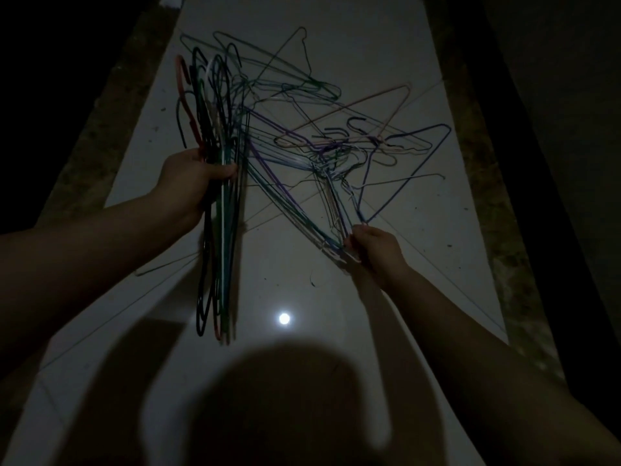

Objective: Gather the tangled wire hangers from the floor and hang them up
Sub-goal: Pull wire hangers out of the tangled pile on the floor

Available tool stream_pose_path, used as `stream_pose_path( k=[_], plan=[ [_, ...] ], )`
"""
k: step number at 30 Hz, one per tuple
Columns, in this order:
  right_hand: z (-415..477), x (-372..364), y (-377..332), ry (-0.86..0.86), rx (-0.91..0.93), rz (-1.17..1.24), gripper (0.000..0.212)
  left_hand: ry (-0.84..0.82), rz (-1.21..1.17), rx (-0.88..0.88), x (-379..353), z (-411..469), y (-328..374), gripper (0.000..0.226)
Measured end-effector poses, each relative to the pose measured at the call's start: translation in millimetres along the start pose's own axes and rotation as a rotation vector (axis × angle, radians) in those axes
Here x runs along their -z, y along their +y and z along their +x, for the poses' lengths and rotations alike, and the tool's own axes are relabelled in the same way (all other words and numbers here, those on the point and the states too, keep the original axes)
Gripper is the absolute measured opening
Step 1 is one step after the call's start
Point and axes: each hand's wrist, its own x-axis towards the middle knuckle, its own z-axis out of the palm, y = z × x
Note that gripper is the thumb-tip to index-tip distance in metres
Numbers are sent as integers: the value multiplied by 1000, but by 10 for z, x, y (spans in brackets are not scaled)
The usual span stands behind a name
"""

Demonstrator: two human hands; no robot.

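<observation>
My left hand (193,178) grips a gathered bundle of wire hangers (220,230), held upright above the floor, hooks at the top, in black, green, red and white. A tangled heap of hangers (322,142) in purple, blue, pink and green lies on the pale tiled floor (369,52) to the right of the bundle. My right hand (374,250) pinches the near corner of several of these tangled hangers, where their wires meet. A blue hanger (408,166) spreads out to the right of the heap.
A bright round light reflection (284,318) shines on the floor near me, above the dark shadow of my head (279,405). Rough dark strips (477,169) border the pale floor on both sides. Small bits of dirt dot the tiles.
</observation>
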Motion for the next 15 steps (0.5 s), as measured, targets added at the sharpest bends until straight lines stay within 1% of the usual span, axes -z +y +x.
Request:
stream_pose_path(
  k=[2,3,5,6,8,12,15],
  plan=[
    [-51,26,-24,-120,-109,244,14,5,8,5,-3,-13,5,18],
    [-74,52,-24,-174,-139,320,18,8,10,6,-7,-20,7,17],
    [-78,100,10,-243,-141,364,36,8,5,5,-19,-35,14,20],
    [-75,116,25,-254,-128,346,43,6,5,6,-24,-47,12,21],
    [-77,114,33,-246,-103,291,50,2,12,7,-29,-63,11,20],
    [-75,125,22,-175,-66,157,53,-4,14,10,-17,-64,18,19],
    [-73,128,37,-120,-43,0,54,-4,9,11,-3,-59,28,18]
  ],
)
